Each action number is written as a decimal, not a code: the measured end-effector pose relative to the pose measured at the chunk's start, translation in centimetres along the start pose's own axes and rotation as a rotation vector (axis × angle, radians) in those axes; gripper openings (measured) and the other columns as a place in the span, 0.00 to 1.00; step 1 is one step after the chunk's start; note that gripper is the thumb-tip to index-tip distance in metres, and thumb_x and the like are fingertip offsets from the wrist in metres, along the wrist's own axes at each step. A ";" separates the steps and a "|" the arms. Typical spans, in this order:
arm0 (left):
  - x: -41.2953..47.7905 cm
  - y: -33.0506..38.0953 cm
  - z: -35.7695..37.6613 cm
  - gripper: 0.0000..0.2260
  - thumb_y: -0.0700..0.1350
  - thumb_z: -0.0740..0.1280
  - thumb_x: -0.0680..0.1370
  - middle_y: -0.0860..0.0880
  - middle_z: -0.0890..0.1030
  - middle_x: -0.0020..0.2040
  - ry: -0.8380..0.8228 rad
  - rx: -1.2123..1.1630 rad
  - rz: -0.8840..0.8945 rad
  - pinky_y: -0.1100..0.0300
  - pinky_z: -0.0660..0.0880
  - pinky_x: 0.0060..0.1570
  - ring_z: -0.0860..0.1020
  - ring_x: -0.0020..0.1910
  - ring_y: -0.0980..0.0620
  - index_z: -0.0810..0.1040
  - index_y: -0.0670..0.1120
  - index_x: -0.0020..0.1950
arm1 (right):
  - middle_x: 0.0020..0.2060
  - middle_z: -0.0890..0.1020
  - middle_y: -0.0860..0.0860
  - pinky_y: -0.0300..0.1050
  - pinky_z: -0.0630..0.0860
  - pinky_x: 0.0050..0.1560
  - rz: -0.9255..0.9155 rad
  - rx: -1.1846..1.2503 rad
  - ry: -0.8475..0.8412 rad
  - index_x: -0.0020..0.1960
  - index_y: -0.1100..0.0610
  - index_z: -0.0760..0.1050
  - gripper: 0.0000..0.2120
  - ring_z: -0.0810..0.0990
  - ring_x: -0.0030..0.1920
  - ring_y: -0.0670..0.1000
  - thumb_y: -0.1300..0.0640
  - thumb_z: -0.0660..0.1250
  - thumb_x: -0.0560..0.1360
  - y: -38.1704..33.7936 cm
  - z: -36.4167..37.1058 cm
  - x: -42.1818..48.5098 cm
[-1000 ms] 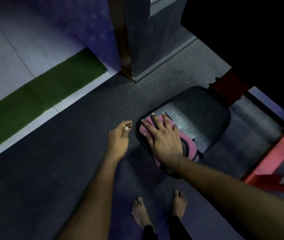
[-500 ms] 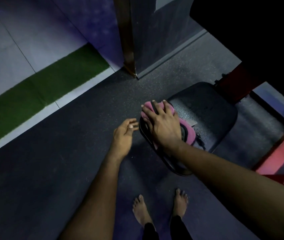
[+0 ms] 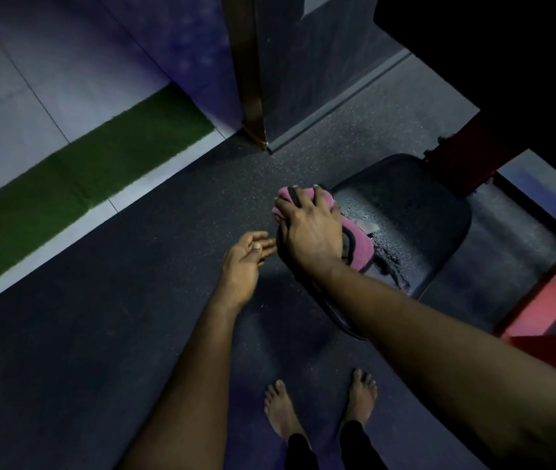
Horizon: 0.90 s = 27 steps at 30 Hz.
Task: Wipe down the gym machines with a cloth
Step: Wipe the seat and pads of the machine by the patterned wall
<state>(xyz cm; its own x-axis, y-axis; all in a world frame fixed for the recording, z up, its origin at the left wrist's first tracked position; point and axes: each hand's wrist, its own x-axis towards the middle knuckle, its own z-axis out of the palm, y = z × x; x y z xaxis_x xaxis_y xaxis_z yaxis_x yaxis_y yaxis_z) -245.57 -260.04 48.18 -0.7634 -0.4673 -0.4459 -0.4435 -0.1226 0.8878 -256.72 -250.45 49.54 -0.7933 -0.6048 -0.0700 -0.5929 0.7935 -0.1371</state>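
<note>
Pink cloth (image 3: pixel 357 246) bunched at seat pad (image 3: pixel 415 212) edge, right hand (image 3: pixel 310 232) fingers (image 3: pixel 286 212) curled round it: edge wipe. Left hand (image 3: pixel 244 262) slack beside pad. Next: wet top.

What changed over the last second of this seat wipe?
The right hand slid the pink cloth along the seat pad toward its far left corner. Its fingers went from flat to curled over the bunched cloth. The left hand opened a little. It still hovers beside the pad, holding nothing. The bare feet stayed put.
</note>
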 end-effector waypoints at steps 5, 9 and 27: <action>-0.4 -0.7 -0.3 0.14 0.39 0.54 0.86 0.45 0.81 0.60 0.057 0.103 0.043 0.59 0.76 0.58 0.81 0.58 0.53 0.74 0.44 0.68 | 0.78 0.65 0.51 0.65 0.72 0.64 -0.095 -0.031 0.036 0.78 0.43 0.64 0.23 0.61 0.78 0.63 0.42 0.57 0.84 0.8 0.7 -5.7; -0.7 -1.7 -0.5 0.14 0.40 0.54 0.86 0.47 0.82 0.58 0.117 0.154 0.077 0.55 0.75 0.57 0.80 0.54 0.56 0.75 0.47 0.67 | 0.73 0.72 0.51 0.66 0.72 0.63 -0.095 -0.012 -0.003 0.72 0.44 0.71 0.20 0.65 0.75 0.63 0.42 0.53 0.84 0.5 0.3 -1.0; -0.9 -0.1 1.0 0.16 0.42 0.55 0.87 0.47 0.77 0.67 0.087 0.234 0.110 0.56 0.71 0.67 0.76 0.66 0.50 0.74 0.44 0.71 | 0.79 0.65 0.49 0.64 0.71 0.67 -0.051 0.079 0.036 0.77 0.42 0.66 0.23 0.61 0.78 0.61 0.43 0.58 0.83 1.6 0.1 -4.5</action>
<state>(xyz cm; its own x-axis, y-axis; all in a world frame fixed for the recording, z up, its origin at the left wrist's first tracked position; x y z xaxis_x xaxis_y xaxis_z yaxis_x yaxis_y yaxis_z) -245.31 -258.72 48.39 -0.7743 -0.5416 -0.3274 -0.4642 0.1343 0.8755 -254.13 -246.47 49.56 -0.7677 -0.6403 -0.0258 -0.6209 0.7531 -0.2176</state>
